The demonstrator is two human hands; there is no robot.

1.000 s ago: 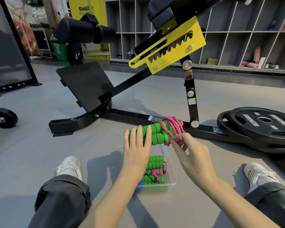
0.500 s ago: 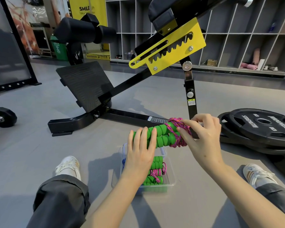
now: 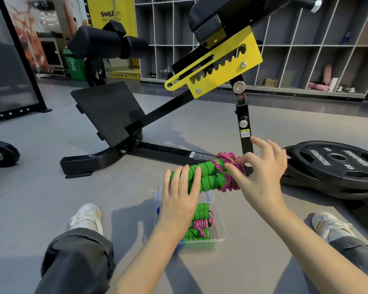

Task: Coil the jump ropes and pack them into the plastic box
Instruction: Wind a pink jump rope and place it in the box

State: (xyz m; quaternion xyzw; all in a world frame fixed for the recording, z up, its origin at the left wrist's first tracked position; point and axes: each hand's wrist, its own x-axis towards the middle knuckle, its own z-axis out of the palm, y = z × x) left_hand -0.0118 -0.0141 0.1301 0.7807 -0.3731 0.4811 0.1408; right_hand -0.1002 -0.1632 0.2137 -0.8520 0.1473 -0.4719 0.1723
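Note:
My left hand [image 3: 182,197] grips the two green foam handles of a jump rope [image 3: 210,176], holding them side by side above the box. Its pink cord [image 3: 228,174] is wound in a bundle round the handles' right end. My right hand [image 3: 261,175] pinches that cord bundle with thumb and forefinger, the other fingers spread. Below on the floor stands the clear plastic box [image 3: 220,230], which holds other coiled ropes with green handles and pink cord [image 3: 199,224]; something blue shows at its left side.
A black and yellow bench frame [image 3: 157,149] stands just behind the hands, its upright post [image 3: 245,128] close to my right hand. Black weight plates [image 3: 336,164] lie at the right, a dumbbell [image 3: 0,154] at the far left. My legs lie either side of the box.
My right hand has opened its grip over the bundle's end and now pinches the cord with thumb and forefinger, other fingers spread. The left hand and the handles have stayed in place.

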